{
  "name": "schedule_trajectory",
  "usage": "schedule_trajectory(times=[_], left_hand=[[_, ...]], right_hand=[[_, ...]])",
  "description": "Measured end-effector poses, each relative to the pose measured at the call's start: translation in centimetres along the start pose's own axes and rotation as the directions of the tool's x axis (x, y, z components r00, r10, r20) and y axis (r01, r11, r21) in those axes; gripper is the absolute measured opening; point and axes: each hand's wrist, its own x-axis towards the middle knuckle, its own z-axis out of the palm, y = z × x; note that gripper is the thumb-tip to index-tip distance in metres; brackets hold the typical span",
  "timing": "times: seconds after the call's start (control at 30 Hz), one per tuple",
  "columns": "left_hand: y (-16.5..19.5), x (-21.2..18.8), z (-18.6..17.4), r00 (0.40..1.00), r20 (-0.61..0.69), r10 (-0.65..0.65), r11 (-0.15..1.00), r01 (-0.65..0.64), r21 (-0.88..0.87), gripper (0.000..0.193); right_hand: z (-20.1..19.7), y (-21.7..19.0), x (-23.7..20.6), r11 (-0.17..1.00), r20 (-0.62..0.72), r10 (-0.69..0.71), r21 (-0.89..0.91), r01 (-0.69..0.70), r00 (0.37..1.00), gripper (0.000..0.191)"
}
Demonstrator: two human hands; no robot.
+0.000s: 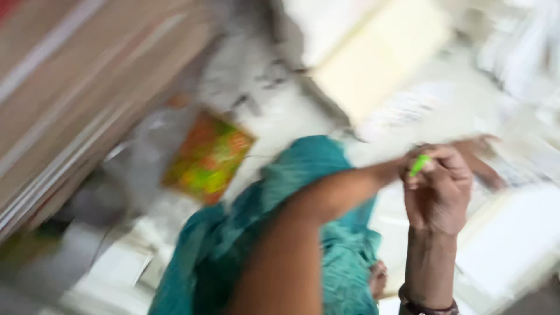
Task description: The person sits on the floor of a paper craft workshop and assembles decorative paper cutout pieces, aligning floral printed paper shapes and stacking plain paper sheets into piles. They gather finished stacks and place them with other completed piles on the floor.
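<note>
The right hand [437, 189] is closed in a fist around a small bright green pen [419, 165], of which only a short stub shows above the curled fingers. The stub's long axis runs on a slant, its free end pointing up and to the right, away from the wrist. It looks plain, smooth and lime green; the blur hides any tip or cap. The pen sits in the right part of the view, above the white papers [513, 233] spread below.

The left hand [481, 160] lies just behind the right one, reached across from the left arm, with its fingers stretched flat toward the papers; whether it holds anything I cannot tell. A dark bracelet [426, 306] circles the right wrist. A teal cloth [233, 245] drapes under the left arm. To the left lies an orange and green packet [207, 157] in clear wrapping, beside brown boards [70, 87]. A pale yellow pad [379, 58] lies at the top.
</note>
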Motion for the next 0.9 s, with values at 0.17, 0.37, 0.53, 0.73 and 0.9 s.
schedule_trajectory(times=[0.17,0.37,0.53,0.73,0.9], left_hand=[[-1.8,0.7,-2.0,0.970,0.190,-0.152,0.685,0.242,-0.688,0.092],[-2.7,-3.0,-3.7,0.937,0.326,-0.128,0.593,0.336,-0.732,0.091],[-4.9,-4.5,-1.3,0.858,0.485,-0.168,0.519,0.495,-0.697,0.082],[-7.5,-5.0,-1.5,0.840,0.445,-0.310,0.577,0.538,-0.615,0.074],[-6.3,-4.9,-1.2,0.832,0.476,-0.284,0.604,0.541,-0.586,0.080]], right_hand=[[-12.0,-5.2,-5.3,0.952,-0.530,-0.302,-0.219,0.216,0.792,0.007],[-21.4,0.0,-6.6,0.871,-0.711,-0.323,-0.482,-0.098,0.625,0.005],[-23.1,2.3,-5.6,0.892,-0.700,-0.283,-0.443,-0.088,0.656,0.008],[-22.6,2.8,-6.0,0.872,-0.715,-0.296,-0.473,-0.127,0.633,0.007],[-22.0,2.5,-6.2,0.640,-0.728,-0.544,-0.682,-0.354,0.418,0.009]])
